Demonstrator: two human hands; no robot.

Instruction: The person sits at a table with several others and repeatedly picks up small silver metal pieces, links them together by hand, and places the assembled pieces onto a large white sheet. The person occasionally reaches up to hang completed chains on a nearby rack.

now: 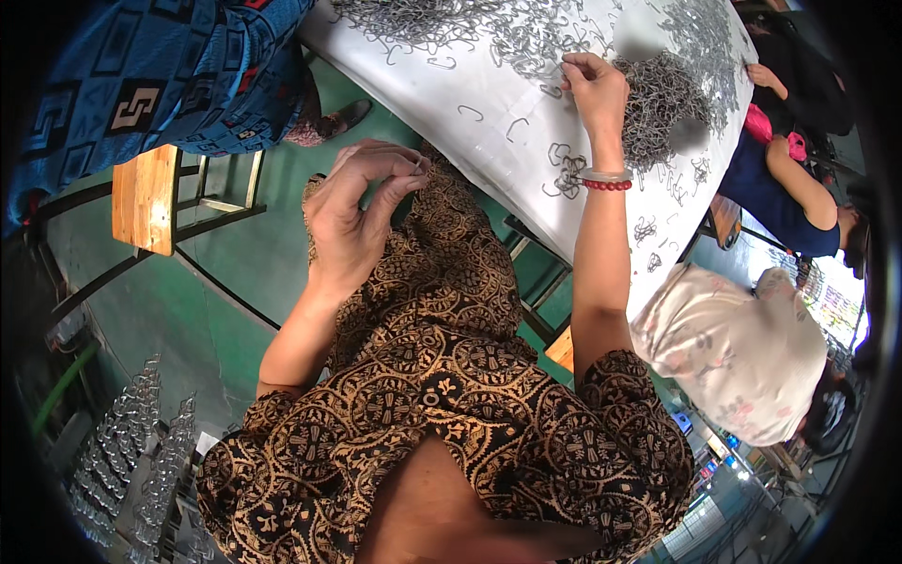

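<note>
My left hand (357,211) is raised over my lap, fingers pinched together on a small metal wire piece at the fingertips. My right hand (594,86) reaches out onto the white table (489,132), its fingers closed among loose bent wire hooks (526,42) at the edge of a dense grey heap of them (662,103). A pale bangle and a red bead bracelet (606,180) circle my right wrist. A small tangle of hooks (567,174) lies on the table beside that wrist. I cannot tell whether the right fingers hold a hook.
A wooden stool (144,199) with a metal frame stands on the green floor at left, beside a person in blue patterned clothes (169,75). Other people sit along the table's right side (742,348). Rows of strung metal hooks (141,451) hang at lower left.
</note>
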